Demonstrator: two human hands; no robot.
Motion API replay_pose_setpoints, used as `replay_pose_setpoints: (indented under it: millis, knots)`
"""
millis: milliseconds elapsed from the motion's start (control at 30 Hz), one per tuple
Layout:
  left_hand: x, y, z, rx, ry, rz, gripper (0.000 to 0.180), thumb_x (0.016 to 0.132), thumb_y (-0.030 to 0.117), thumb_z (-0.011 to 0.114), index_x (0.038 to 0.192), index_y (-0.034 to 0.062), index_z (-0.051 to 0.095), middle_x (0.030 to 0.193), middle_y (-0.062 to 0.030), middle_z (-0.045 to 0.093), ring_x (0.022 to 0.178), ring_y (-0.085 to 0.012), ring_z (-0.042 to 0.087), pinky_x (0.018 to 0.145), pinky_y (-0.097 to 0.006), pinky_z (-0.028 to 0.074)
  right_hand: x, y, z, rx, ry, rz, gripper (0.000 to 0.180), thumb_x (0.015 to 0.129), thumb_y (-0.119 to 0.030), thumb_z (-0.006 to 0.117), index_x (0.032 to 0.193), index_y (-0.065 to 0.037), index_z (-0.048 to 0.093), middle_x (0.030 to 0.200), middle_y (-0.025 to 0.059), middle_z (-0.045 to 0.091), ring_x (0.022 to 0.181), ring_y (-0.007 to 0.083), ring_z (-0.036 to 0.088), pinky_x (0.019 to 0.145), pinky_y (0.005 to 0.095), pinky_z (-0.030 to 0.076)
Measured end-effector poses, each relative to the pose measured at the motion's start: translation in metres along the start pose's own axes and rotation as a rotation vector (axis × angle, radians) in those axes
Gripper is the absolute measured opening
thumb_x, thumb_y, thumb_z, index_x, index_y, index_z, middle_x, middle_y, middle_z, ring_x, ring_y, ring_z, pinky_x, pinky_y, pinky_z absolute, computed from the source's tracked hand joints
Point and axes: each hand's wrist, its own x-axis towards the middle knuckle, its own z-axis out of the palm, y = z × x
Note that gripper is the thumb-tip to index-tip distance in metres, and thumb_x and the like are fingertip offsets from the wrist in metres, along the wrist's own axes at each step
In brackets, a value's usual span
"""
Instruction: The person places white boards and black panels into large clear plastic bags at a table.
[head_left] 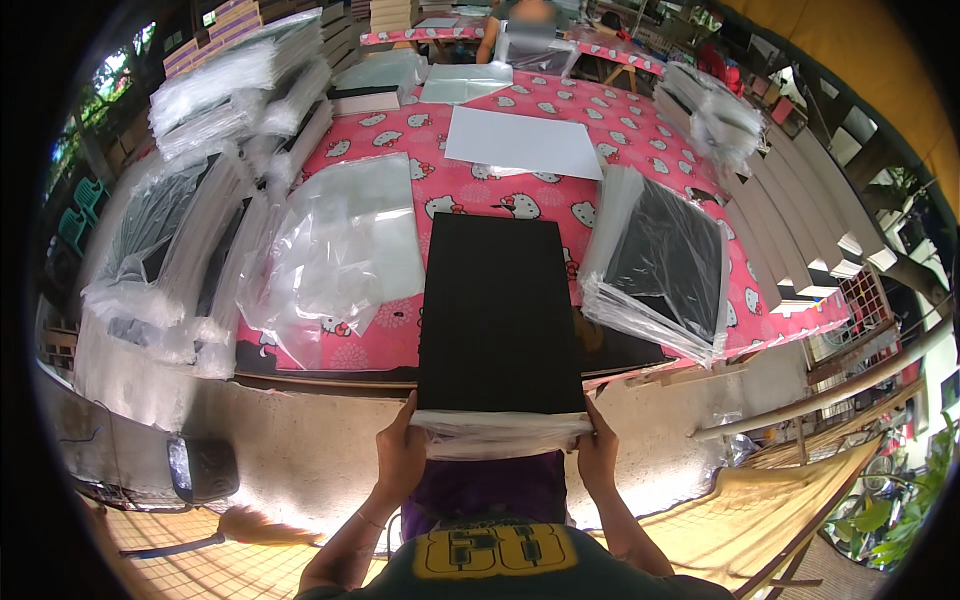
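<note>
Both of my hands grip the near corners of a flat black rectangular pack, which juts over the table's front edge toward me. Clear plastic is bunched along the pack's near end. My left hand closes on the left corner, and my right hand on the right one; fingertips underneath are hidden. Left of the pack lie loose clear plastic bags. To its right is a stack of black packs wrapped in plastic. A white sheet lies beyond it on the pink patterned tablecloth.
Tall plastic-wrapped stacks line the left side, with more piled behind them. Thick pale stacks stand at the right edge. Across the table, a person sits by a plastic chair. On the floor are a broom and a dark container.
</note>
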Motion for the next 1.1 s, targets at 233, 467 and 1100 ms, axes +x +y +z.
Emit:
replay_pose_setpoints:
  millis: [233, 467, 1100]
  knots:
    - [0.009, 0.032, -0.044, -0.881, -0.003, -0.088, 0.018, 0.074, -0.007, 0.062, 0.089, 0.0024, 0.055, 0.077, -0.0043, 0.061, 0.063, -0.0054, 0.055, 0.055, -0.019, 0.043, 0.013, -0.045, -0.051, 0.519, -0.115, 0.042, 0.014, 0.081, 0.010, 0.049, 0.088, 0.001, 0.057, 0.077, 0.0050, 0.060, 0.062, 0.0082, 0.056, 0.051, 0.0213, 0.046]
    - [0.093, 0.175, -0.100, -1.596, 0.037, 0.006, 0.042, 0.091, 0.023, 0.058, 0.125, 0.0008, 0.048, 0.115, -0.0116, 0.060, 0.091, -0.0220, 0.063, 0.081, -0.043, 0.052, 0.095, -0.178, -0.070, 1.227, -0.464, -0.214, 0.071, 0.080, -0.021, 0.071, 0.139, -0.007, 0.034, 0.125, 0.0113, 0.053, 0.112, 0.0277, 0.056, 0.099, 0.0464, 0.042]
    - [0.197, 0.034, -0.032, -0.784, 0.137, 0.203, 0.032, 0.090, 0.013, 0.060, 0.118, -0.0006, 0.054, 0.102, -0.0064, 0.059, 0.095, -0.0126, 0.054, 0.085, -0.028, 0.044, 0.184, -0.067, 0.054, 0.855, -0.274, 0.196, 0.019, 0.092, -0.023, 0.059, 0.106, -0.010, 0.061, 0.095, -0.0009, 0.061, 0.089, 0.0137, 0.055, 0.083, 0.0345, 0.044]
